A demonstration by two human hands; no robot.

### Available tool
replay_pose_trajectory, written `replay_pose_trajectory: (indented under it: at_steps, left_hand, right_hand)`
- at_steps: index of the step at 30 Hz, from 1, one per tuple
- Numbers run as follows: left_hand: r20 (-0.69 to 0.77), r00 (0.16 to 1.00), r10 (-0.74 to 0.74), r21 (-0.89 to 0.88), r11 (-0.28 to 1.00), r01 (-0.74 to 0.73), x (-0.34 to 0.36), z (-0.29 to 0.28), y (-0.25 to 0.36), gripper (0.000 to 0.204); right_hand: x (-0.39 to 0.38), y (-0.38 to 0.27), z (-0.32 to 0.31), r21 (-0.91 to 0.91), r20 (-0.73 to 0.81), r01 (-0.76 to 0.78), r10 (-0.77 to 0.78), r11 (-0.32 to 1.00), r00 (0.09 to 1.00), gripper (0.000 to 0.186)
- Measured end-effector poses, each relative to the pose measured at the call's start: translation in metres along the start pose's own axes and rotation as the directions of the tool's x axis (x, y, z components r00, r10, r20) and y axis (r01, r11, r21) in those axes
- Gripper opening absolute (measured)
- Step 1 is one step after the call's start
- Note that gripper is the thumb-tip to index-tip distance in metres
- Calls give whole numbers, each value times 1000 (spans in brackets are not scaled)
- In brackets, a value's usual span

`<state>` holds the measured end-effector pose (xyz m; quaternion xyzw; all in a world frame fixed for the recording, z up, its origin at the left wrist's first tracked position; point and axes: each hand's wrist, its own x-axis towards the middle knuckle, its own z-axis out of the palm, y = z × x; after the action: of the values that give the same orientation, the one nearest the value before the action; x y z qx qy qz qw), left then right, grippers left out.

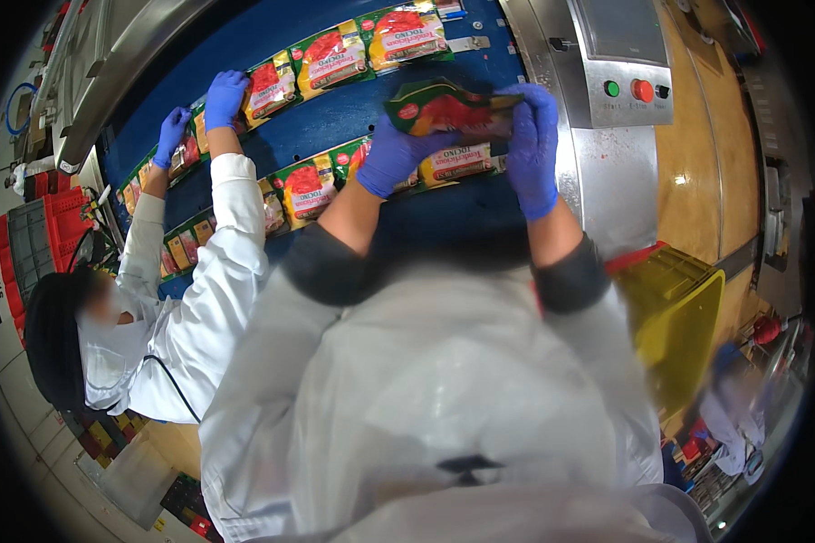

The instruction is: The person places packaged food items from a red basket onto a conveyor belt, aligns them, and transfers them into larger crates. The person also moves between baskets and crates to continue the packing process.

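Observation:
Above a blue conveyor belt (pixel 312 127), a meat packet (pixel 457 112) with green, red and clear film is raised and tilted between my gloved hands. My left hand (pixel 393 159) is closed on its lower left side. My right hand (pixel 532 149) grips the packet's right end, fingers wrapped over the edge. Flat packets of the same kind lie in two rows. The far row includes one packet (pixel 407 34) near the belt's right end. In the near row, a packet (pixel 457 163) lies below my hands, partly hidden by them, and another packet (pixel 308 188) lies to their left.
On my left a co-worker in white (pixel 186 299) reaches over the belt, blue-gloved hands (pixel 225 98) at the far row. A steel control box (pixel 632 101) with green and red buttons stands right of the belt. Beside me is a yellow bin (pixel 677 317); red crates (pixel 56 231) stand far left.

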<state>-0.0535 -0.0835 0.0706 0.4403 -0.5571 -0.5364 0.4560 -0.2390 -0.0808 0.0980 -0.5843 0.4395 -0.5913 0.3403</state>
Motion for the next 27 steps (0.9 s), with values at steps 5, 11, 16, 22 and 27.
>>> replay_pose_trajectory:
  at_steps: [5, 11, 16, 22, 27]
  left_hand:
    - [-63, 994, -93, 96, 990, 99, 19, -55, -24, 41]
    - [-211, 965, 155, 452, 891, -45, 21, -81, -83, 21]
    - [-386, 921, 46, 429, 893, 136, 24, -70, -90, 22]
    - [-459, 836, 299, 479, 876, -51, 22, -45, -54, 23]
    - [-523, 792, 316, 423, 902, -81, -4, -40, -24, 23]
  right_hand:
    - [23, 65, 37, -5, 83, 64, -63, 998, 995, 14]
    - [16, 134, 39, -262, 129, -106, 144, 959, 981, 24]
    - [51, 79, -14, -641, 53, 206, -225, 739, 973, 39]
    - [49, 91, -113, -933, -153, -93, -148, 347, 977, 59]
    - [42, 89, -126, -919, -244, -175, -158, 354, 957, 53]
